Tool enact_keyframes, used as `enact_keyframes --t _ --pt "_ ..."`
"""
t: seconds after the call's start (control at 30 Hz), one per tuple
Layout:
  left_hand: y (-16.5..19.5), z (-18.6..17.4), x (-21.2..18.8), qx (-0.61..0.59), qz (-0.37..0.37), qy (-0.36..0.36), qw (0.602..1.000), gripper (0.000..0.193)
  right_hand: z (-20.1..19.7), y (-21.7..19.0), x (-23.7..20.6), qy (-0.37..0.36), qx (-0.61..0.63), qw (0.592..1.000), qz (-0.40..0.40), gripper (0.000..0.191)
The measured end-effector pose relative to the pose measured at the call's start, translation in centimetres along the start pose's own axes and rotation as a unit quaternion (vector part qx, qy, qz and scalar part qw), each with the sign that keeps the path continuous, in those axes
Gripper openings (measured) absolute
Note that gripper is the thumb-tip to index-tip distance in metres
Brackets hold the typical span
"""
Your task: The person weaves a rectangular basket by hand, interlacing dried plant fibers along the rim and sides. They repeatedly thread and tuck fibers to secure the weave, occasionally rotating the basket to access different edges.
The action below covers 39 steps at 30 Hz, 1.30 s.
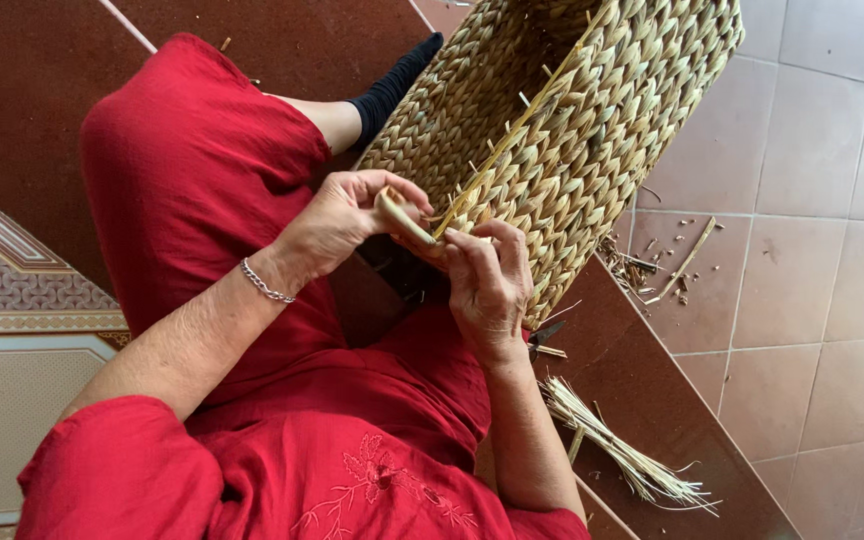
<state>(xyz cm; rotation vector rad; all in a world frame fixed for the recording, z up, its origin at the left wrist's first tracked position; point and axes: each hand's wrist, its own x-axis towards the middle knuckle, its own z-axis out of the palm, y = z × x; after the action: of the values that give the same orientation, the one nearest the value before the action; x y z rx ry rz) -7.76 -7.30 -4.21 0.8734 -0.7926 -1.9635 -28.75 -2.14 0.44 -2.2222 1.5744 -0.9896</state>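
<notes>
One woven basket (572, 120) of braided straw lies on its side across the person's lap and the floor (812, 250), its mouth turned toward the hands. One long pale strand (512, 130) runs slantwise over the basket wall down to the hands. One bundle of thin straw (622, 455) lies on the floor beside the right forearm, and many short clippings (652, 270) are scattered on the tiles just beside the basket. A small dark tool (544, 335) shows just under the basket's edge; what kind it is cannot be told.

Two hands are at work, close together at the basket's near rim. The left hand (337, 220), with one bracelet (266, 285) at the wrist, is curled, thumb and fingers pinched on a flat pale strip (402, 218) that meets the lower end of the strand. The right hand (487, 285) is bent at the wrist, back up, fingers curled narrow around the strip's other end and touching the basket. Both forearms come up from the red dress (202, 180), elbows apart.
</notes>
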Motion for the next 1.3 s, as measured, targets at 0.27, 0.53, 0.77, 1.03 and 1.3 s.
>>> enact_keyframes --t 0.27,0.53,0.77,1.03,1.3 --pt "-0.5 1.0 0.9 0.039 -0.009 0.016 0.999 0.013 0.5 0.5 0.7 -0.003 0.099 0.989 0.106 0.012" --pt "-1.5 0.9 1.5 0.046 -0.011 -0.006 0.999 0.015 0.1 0.9 1.4 -0.016 0.089 0.986 0.142 0.022" --pt "-1.7 0.5 2.1 -0.016 -0.045 -0.042 0.998 0.020 0.4 0.4 1.5 -0.021 0.134 0.975 0.176 0.016" --pt "-0.7 0.4 1.5 -0.039 -0.068 -0.050 0.996 0.024 -0.1 0.8 1.3 -0.039 0.115 0.984 0.133 0.014" --pt "-2.3 0.3 1.5 -0.021 -0.025 -0.040 0.999 0.015 -1.3 0.0 1.1 -0.047 -0.008 0.999 0.002 0.018"
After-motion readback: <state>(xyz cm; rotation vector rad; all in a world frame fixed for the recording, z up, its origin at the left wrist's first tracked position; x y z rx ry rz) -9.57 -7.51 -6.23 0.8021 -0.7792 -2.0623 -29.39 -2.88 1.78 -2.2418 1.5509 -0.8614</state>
